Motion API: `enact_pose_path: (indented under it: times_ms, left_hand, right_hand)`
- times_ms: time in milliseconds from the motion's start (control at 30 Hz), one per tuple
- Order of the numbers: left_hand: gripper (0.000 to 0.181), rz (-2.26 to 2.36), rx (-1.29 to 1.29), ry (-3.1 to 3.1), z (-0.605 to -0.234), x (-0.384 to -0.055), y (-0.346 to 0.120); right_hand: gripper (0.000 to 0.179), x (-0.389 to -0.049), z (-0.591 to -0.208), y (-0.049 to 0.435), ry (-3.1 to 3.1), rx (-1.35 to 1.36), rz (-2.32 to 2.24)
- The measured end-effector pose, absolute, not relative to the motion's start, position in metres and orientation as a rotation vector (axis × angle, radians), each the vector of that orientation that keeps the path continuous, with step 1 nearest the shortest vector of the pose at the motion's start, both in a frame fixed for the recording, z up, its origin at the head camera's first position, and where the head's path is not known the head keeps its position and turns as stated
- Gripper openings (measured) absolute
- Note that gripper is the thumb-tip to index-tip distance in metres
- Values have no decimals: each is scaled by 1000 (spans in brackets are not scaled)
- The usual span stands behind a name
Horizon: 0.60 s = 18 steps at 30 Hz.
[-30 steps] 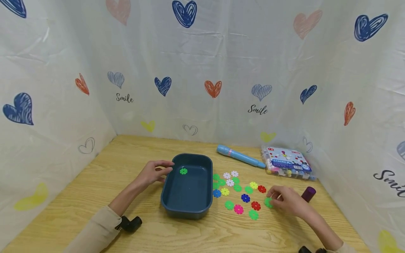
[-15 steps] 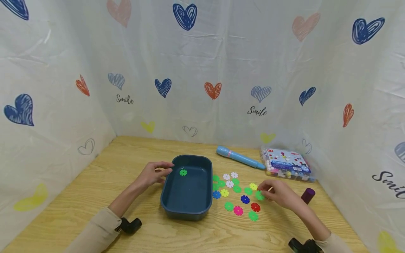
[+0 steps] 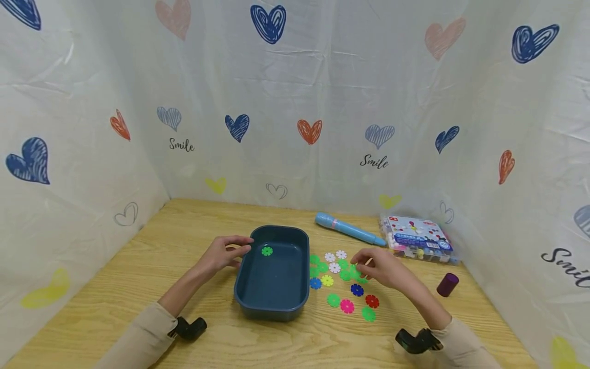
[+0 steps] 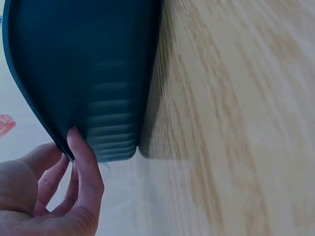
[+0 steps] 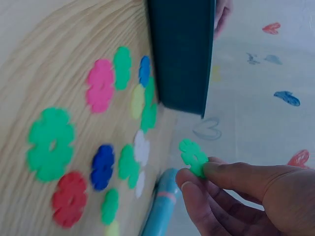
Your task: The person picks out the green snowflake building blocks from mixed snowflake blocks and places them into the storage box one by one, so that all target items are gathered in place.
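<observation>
A dark blue-green plastic bin stands on the wooden table, with one green notched disc lying inside. My left hand pinches the bin's left rim between thumb and fingers, best seen in the left wrist view. Between thumb and fingertips, my right hand holds a green snowflake disc above the table. Right of the bin lie loose discs, among them a pink disc, a red disc, a dark blue disc and several green and white ones. The yellow disc near the right hand is hidden in the head view.
Behind the discs lies a light blue pen-shaped tube. A clear box of small coloured parts sits at the back right. A purple cylinder stands near the right edge. A heart-printed curtain encloses the table.
My right hand has moved left toward the bin, carrying the green disc. It has uncovered the purple cylinder. My left hand stays at the bin's rim.
</observation>
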<state>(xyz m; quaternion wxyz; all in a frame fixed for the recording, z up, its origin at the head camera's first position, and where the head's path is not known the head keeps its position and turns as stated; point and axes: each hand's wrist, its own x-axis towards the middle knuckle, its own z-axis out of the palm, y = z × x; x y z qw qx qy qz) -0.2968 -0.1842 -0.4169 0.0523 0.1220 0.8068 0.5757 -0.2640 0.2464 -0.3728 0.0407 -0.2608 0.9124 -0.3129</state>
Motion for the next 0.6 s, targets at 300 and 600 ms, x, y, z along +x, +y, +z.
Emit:
enact_pose_path:
  times_ms: [300,600]
  left_hand:
    - [40,1754,358,2452,-417,-296,-182]
    - [37,1789,378,2399,-411,-296,-183]
  right_hand:
    - [14,-277,-360,199,2790,-881,-944]
    - [16,-292,-345,150,2730,-946,-949]
